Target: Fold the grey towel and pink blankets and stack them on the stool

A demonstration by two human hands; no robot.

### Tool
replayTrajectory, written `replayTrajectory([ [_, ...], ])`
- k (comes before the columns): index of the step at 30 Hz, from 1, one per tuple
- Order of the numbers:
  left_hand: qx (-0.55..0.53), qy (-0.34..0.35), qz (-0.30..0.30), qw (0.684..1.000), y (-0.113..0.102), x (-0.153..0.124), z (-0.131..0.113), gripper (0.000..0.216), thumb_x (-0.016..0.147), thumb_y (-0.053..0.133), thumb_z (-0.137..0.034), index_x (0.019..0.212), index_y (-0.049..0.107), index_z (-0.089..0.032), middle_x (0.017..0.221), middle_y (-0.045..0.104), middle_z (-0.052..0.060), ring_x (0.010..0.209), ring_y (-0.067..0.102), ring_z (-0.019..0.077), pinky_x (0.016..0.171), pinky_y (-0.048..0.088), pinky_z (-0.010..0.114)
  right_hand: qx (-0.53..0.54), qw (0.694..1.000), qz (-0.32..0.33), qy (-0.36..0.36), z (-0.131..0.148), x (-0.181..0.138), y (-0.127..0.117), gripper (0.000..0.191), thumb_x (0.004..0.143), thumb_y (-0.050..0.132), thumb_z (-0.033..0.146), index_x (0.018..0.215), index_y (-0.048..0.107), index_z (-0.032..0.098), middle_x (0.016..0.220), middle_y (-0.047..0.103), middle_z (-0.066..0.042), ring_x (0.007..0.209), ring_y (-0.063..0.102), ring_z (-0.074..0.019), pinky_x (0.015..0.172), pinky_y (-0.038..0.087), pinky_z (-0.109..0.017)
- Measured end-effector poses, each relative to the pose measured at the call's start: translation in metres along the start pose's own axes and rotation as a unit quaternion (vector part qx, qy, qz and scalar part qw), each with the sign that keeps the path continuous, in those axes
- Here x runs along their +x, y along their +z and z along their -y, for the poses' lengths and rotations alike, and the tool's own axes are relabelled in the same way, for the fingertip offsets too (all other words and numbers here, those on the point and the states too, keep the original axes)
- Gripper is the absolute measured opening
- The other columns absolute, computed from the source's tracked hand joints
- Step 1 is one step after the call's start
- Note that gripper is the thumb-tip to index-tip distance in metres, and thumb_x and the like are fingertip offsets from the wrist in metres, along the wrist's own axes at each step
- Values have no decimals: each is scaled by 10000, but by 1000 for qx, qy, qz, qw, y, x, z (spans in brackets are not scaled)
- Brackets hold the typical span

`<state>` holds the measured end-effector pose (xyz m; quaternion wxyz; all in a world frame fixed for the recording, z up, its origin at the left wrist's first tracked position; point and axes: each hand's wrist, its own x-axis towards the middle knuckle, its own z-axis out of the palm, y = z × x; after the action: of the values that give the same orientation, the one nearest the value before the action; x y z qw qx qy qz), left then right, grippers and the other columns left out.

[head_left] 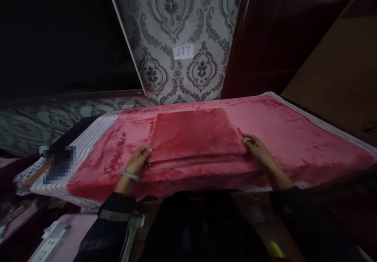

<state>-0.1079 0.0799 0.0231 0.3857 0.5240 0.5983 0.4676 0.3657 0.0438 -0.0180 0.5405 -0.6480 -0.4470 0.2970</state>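
Note:
A red plush cloth [194, 133] lies as a flat rectangle in the middle of the table, with a second layer showing under its near edge. The fingers of my left hand [138, 161] pinch its near left corner; a pale bracelet circles that wrist. At the near right corner, my right hand [257, 149] grips the same cloth between thumb and fingers. Beneath it spreads a pink plush blanket [282, 136] with striped borders, draping over the table's front edge.
Behind the table is a patterned wall [176, 19] bearing a paper label [183, 51]. A large dark screen [64, 38] stands at the left, a dark red door [265, 38] at the right. A white power strip [50, 246] sits at lower left.

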Motion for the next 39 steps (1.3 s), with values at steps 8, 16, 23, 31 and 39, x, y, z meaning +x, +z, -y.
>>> replayTrajectory([
  [8, 190, 213, 28, 958, 31, 73, -89, 491, 840, 625, -413, 1257, 683, -161, 1407, 632, 133, 1385, 508, 296, 1195, 338, 416, -266, 937, 66, -219, 93, 70, 52, 631, 931, 541, 429, 1497, 489, 155, 1579, 429, -135, 1492, 328, -301, 1246, 241, -475],
  [16, 501, 195, 25, 843, 110, 136, -110, 607, 954, 509, -396, 1491, 489, -114, 1596, 410, 211, 1535, 264, 358, 1252, 157, 562, -442, 889, 57, -104, 126, 121, 132, 558, 1051, 324, 423, 1554, 425, 204, 1633, 335, -141, 1514, 256, -344, 1189, 223, -636],
  [23, 524, 94, 40, 846, 120, 141, -38, 732, 993, 340, -541, 1566, 372, -87, 1636, 321, 225, 1545, 237, 367, 1235, 173, 610, -507, 853, 58, -111, 60, 111, 156, 564, 1074, 269, 438, 1553, 440, 194, 1629, 350, -130, 1527, 223, -306, 1200, 222, -549],
  [31, 508, 88, 36, 856, 115, 147, -34, 792, 972, 353, -601, 1559, 379, -70, 1626, 337, 238, 1533, 270, 374, 1240, 195, 577, -509, 851, 52, -122, 57, 112, 153, 555, 1074, 295, 445, 1531, 474, 186, 1610, 386, -126, 1518, 247, -311, 1188, 263, -533],
  [39, 526, 72, 54, 846, 115, 142, -39, 793, 988, 290, -596, 1583, 323, -73, 1649, 306, 213, 1549, 236, 346, 1258, 162, 545, -513, 848, 44, -127, 59, 106, 153, 554, 1076, 275, 426, 1532, 470, 179, 1614, 380, -125, 1516, 249, -303, 1190, 261, -529],
])
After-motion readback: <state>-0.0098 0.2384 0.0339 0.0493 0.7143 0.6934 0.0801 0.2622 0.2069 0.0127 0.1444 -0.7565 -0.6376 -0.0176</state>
